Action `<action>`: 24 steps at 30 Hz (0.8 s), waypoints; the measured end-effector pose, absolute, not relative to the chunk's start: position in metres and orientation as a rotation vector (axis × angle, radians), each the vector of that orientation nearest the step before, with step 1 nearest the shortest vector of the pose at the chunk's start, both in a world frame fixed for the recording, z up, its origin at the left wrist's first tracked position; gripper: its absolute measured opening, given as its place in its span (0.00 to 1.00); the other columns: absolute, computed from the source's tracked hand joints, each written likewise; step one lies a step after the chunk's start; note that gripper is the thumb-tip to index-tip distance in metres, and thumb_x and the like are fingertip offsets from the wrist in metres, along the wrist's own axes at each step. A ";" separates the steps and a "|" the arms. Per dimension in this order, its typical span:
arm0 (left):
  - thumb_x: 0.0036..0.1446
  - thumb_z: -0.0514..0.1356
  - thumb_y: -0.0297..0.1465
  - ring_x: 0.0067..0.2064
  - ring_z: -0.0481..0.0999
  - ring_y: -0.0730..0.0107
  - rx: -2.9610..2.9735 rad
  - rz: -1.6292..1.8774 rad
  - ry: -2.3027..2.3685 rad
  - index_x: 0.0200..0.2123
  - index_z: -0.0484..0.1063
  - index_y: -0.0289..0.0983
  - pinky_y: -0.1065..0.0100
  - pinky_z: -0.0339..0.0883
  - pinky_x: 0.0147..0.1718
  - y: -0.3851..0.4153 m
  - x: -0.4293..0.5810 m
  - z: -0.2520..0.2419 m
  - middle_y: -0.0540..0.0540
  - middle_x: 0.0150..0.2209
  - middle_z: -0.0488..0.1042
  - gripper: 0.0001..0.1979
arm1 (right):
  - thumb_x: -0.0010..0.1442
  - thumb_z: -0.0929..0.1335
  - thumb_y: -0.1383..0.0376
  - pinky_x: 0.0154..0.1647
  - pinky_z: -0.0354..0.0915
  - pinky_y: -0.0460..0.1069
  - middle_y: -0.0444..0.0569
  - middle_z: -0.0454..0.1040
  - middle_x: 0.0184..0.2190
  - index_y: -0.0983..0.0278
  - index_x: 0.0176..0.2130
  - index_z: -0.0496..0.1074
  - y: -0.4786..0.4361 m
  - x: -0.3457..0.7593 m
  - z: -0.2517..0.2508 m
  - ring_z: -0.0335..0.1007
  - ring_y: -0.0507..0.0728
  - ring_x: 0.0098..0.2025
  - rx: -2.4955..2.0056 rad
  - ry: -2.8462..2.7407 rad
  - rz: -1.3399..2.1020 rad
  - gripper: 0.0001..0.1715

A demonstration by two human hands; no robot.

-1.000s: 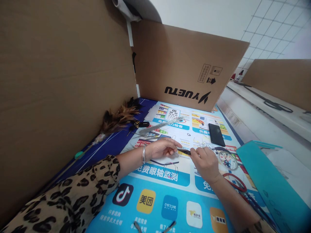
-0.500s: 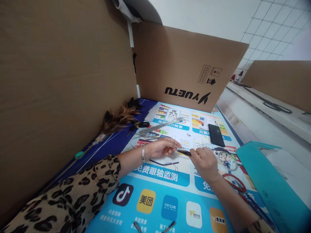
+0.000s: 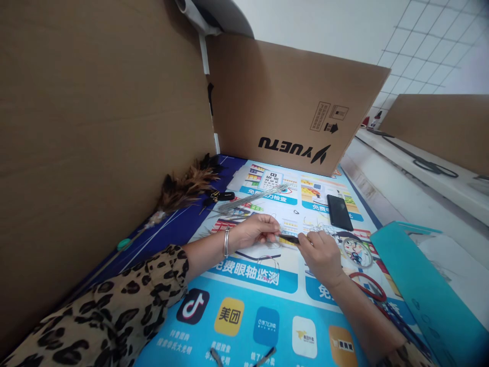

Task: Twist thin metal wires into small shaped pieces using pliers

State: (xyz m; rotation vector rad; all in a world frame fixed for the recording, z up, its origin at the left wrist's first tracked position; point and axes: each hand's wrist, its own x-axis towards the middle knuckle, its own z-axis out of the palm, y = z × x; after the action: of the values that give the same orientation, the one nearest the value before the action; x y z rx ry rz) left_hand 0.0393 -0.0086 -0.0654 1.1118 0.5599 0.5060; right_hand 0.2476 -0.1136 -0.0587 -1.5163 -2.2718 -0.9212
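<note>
My right hand (image 3: 321, 255) is wrapped round the handles of a pair of dark pliers (image 3: 289, 238), whose jaws point left. The tips of the pliers meet the fingertips of my left hand (image 3: 260, 230), which are pinched together on something thin, too small to make out. A silver bracelet (image 3: 226, 242) is on my left wrist. Below my hands, a loop of thin wire with pinkish bits (image 3: 269, 269) lies on the printed table cover (image 3: 244, 331).
Behind my left hand lies a bundle of silvery wires (image 3: 255, 198), with black-handled cutters (image 3: 222, 195) and brown feathers (image 3: 187, 186) further left. A black phone (image 3: 340, 212), a clear round dish (image 3: 357, 252) and a teal box (image 3: 424, 285) are rightward. Cardboard (image 3: 298, 102) stands behind.
The fingers of my left hand have drawn closer together at the tips of the pliers. My right hand and the pliers have barely shifted.
</note>
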 end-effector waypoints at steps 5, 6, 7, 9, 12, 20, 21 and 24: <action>0.45 0.63 0.33 0.20 0.67 0.81 1.116 0.543 0.573 0.30 0.70 0.30 0.79 0.48 0.14 -0.007 0.040 -0.068 0.45 0.26 0.72 0.11 | 0.59 0.61 0.66 0.35 0.48 0.51 0.49 0.64 0.27 0.62 0.41 0.68 -0.115 0.247 -0.059 0.54 0.55 0.33 -1.531 -2.304 -0.958 0.10; 0.45 0.63 0.33 0.20 0.67 0.82 1.108 0.549 0.578 0.29 0.70 0.30 0.79 0.48 0.14 -0.007 0.040 -0.068 0.45 0.26 0.73 0.11 | 0.59 0.61 0.66 0.35 0.48 0.51 0.49 0.64 0.27 0.62 0.41 0.68 -0.115 0.247 -0.060 0.54 0.55 0.33 -1.532 -2.308 -0.960 0.10; 0.45 0.63 0.33 0.20 0.67 0.82 1.099 0.553 0.582 0.30 0.70 0.30 0.79 0.48 0.14 -0.007 0.040 -0.068 0.45 0.27 0.73 0.11 | 0.59 0.61 0.66 0.35 0.48 0.51 0.49 0.64 0.27 0.62 0.41 0.68 -0.115 0.247 -0.060 0.54 0.55 0.33 -1.531 -2.310 -0.960 0.10; 0.45 0.63 0.33 0.21 0.68 0.82 1.085 0.555 0.592 0.30 0.69 0.30 0.80 0.50 0.14 -0.007 0.040 -0.068 0.44 0.29 0.73 0.12 | 0.59 0.61 0.66 0.35 0.48 0.51 0.49 0.64 0.27 0.62 0.41 0.68 -0.115 0.247 -0.060 0.54 0.55 0.33 -1.522 -2.308 -0.957 0.10; 0.45 0.63 0.32 0.23 0.70 0.80 1.081 0.543 0.600 0.30 0.69 0.30 0.80 0.54 0.15 -0.006 0.039 -0.068 0.44 0.30 0.73 0.12 | 0.59 0.61 0.67 0.35 0.48 0.51 0.49 0.64 0.28 0.62 0.41 0.68 -0.115 0.246 -0.060 0.54 0.54 0.33 -1.497 -2.306 -0.946 0.11; 0.45 0.64 0.32 0.24 0.71 0.79 1.067 0.522 0.604 0.31 0.69 0.30 0.80 0.59 0.16 -0.006 0.039 -0.067 0.43 0.31 0.74 0.12 | 0.59 0.61 0.67 0.35 0.50 0.51 0.49 0.65 0.28 0.62 0.41 0.69 -0.116 0.245 -0.059 0.55 0.54 0.33 -1.486 -2.297 -0.921 0.11; 0.44 0.64 0.32 0.24 0.71 0.79 1.064 0.521 0.608 0.31 0.69 0.30 0.80 0.59 0.16 -0.006 0.039 -0.067 0.43 0.31 0.74 0.12 | 0.59 0.60 0.67 0.35 0.50 0.51 0.49 0.65 0.28 0.62 0.41 0.69 -0.116 0.245 -0.059 0.55 0.54 0.33 -1.483 -2.293 -0.916 0.11; 0.44 0.64 0.32 0.24 0.71 0.79 1.059 0.525 0.616 0.31 0.68 0.30 0.80 0.59 0.16 -0.006 0.039 -0.067 0.42 0.30 0.74 0.12 | 0.59 0.60 0.67 0.34 0.50 0.51 0.49 0.65 0.28 0.62 0.41 0.69 -0.116 0.245 -0.059 0.55 0.54 0.33 -1.478 -2.293 -0.917 0.11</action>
State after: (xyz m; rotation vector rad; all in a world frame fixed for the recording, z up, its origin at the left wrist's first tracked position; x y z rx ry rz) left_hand 0.0391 -0.0062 -0.0674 1.0586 0.6157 0.5248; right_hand 0.2452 -0.1157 -0.0590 -1.4777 -2.2928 -0.9173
